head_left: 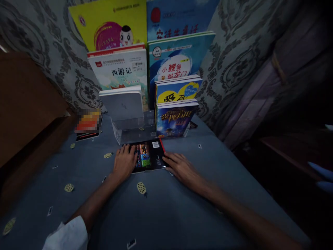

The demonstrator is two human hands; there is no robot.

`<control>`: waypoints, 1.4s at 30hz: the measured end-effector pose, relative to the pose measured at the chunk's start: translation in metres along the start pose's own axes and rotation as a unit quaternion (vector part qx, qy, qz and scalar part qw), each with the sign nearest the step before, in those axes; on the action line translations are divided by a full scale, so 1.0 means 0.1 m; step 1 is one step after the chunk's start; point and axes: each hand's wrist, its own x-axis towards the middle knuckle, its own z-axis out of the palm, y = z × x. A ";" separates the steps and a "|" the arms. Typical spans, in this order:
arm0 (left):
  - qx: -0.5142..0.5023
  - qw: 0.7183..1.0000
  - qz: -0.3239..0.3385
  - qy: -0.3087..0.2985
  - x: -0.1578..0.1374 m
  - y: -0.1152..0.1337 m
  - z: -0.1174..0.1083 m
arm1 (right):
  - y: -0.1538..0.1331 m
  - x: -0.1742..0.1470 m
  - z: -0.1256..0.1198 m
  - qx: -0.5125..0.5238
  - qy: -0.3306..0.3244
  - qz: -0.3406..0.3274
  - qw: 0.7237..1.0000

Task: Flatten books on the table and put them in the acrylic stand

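Observation:
A black book with colourful pictures, a barcode and a red edge lies flat on the table in front of a clear stand. My left hand rests on its left part, fingers spread over the cover. At the book's right edge is my right hand, its fingers stretched out with the tips touching the cover. Neither hand is wrapped round the book. Just behind it, the clear acrylic stand holds books in tiers, with a grey-covered book at the front left and a dark blue book at the front right.
More books stand behind, including a white one, a teal one and a yellow one. Another book, partly blurred, lies on the left of the blue-grey tablecloth. A brown board stands left; patterned curtains hang behind.

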 end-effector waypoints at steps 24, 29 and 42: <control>-0.097 0.992 0.057 0.060 0.08 -0.11 0.22 | -0.10 0.61 0.21 0.064 -0.009 0.055 0.996; -0.103 0.993 0.049 0.043 0.06 -0.10 0.19 | -0.05 0.35 0.13 0.055 0.004 0.072 0.996; -0.079 0.995 0.063 0.021 0.07 -0.09 0.13 | -0.24 -0.04 0.11 -0.010 0.069 0.020 0.997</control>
